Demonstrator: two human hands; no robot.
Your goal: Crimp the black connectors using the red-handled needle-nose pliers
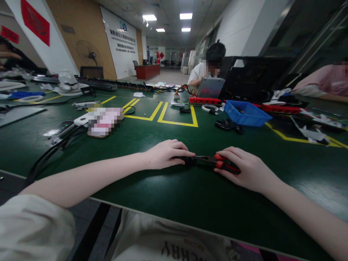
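Note:
Both my hands rest on the green table (174,195) close together. My right hand (246,170) is closed around the red-and-black handles of a pair of pliers (217,162), which lie flat and point left. My left hand (167,154) has its fingers curled over a small dark part (187,160) at the pliers' jaws; the part is mostly hidden under the fingers.
A blue bin (246,113) stands right of centre, with black parts (228,125) in front of it. Yellow tape (176,122) marks squares on the table. Phones and cables (67,128) lie at the left. Other people sit at the far side (210,70) and right (326,81).

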